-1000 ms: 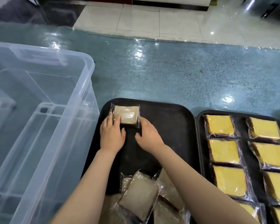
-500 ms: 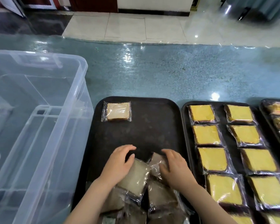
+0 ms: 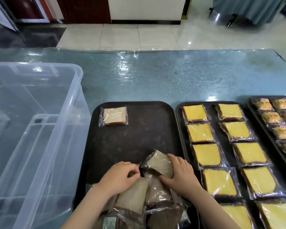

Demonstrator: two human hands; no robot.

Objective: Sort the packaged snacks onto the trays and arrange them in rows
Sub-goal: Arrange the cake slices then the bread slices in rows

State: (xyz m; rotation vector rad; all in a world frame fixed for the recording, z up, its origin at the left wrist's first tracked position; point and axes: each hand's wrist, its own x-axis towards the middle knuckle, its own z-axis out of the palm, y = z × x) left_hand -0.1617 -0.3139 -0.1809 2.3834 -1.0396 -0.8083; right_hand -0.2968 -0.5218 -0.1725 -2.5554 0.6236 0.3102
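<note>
A dark tray (image 3: pixel 139 129) lies in front of me. One wrapped pale cake slice (image 3: pixel 114 116) sits in its far left corner. A heap of wrapped brownish slices (image 3: pixel 139 195) is piled at the tray's near edge. My right hand (image 3: pixel 180 176) grips one wrapped slice (image 3: pixel 158 163) lifted off the top of the heap, fingers over its right side. My left hand (image 3: pixel 120 176) pinches the wrapper at that slice's left end.
A big clear plastic bin (image 3: pixel 31 129) stands to the left of the tray. To the right, a second dark tray (image 3: pixel 178 109) carries two rows of yellow cake slices (image 3: pixel 205 154). A third tray (image 3: pixel 253 109) with orange packets is at the far right.
Both hands left the pale slice in the far corner, came back to the near heap and took hold of one wrapped slice. The camera view has tilted up.
</note>
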